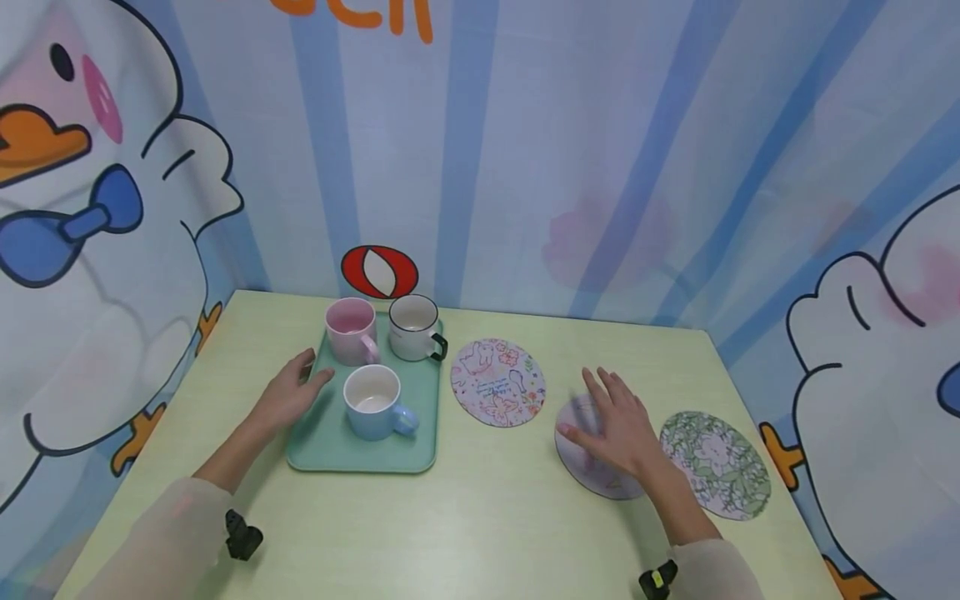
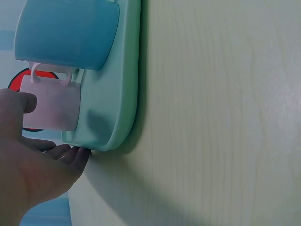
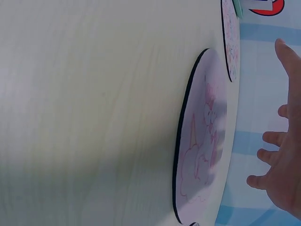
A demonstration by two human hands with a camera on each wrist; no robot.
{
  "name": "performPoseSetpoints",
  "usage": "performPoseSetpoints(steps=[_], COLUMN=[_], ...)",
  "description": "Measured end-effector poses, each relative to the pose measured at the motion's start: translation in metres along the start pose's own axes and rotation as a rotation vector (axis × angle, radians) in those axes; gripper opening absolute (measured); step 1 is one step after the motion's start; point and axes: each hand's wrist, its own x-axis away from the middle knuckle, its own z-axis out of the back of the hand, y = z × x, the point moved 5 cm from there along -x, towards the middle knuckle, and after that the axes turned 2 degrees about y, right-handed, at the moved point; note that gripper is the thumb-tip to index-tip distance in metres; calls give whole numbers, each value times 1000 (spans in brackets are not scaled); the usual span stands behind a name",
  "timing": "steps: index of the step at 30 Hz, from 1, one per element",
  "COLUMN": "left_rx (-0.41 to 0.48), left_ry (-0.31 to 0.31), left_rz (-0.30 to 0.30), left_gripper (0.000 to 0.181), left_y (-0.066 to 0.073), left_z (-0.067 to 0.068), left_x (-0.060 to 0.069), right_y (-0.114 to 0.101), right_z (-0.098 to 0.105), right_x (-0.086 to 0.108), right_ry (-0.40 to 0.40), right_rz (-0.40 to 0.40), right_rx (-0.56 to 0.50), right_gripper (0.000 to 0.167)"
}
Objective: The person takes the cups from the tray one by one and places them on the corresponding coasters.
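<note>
Tray [image 1: 322,454], light green, lies on the left part of a pale yellow table [image 1: 487,525], whose top shows a faint wood grain in the wrist views. It bears a pink mug [image 1: 349,337] and a white mug [image 1: 411,340] at the back and a blue mug [image 1: 371,417] nearer the front. Right of it lie a floral coaster [image 1: 498,383], a pale purple coaster [image 1: 572,446] and a green-patterned coaster [image 1: 723,471].

Behind the table hangs a striped blue backdrop [image 1: 510,150], with large white cartoon figures [image 1: 82,342] at both sides and a red oval [image 1: 402,268] low near the mugs.

At the tray's left edge, beside the pink mug, the left hand [image 1: 288,396] has thumb and fingers apart and grasps nothing; whether its fingertips touch the rim is hard to tell. The right hand [image 1: 618,425], fingers spread and holding nothing, is raised over the purple coaster.

From the head, that hand hides part of the purple coaster; the right wrist view shows its pink drawing, dulled by shadow. Orange lettering [image 1: 352,10] is cut off at the top and cannot be read whole. In the left wrist view the blue mug runs out of frame and the white mug is mostly hidden.
</note>
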Motion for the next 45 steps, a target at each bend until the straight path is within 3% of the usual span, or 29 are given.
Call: performPoseSetpoints(steps=[15,22,30,45], left_rx=[63,75,78,85], left_ry=[-80,-115,-154,-172], left_rz=[-25,4,36,2], left_gripper=[71,76,82,81], left_y=[-4,-4,-6,-4], left_z=[6,5,4,4], left_x=[-3,-4,-5,-4], right_y=[15,19,25,22], right_z=[-8,-15,-26,-28], right_x=[25,34,43,57], right_ry=[-8,2,-42,-48], right_rz=[4,6,-63,-72], right_rx=[61,105,130,162], right_gripper=[101,102,105,103])
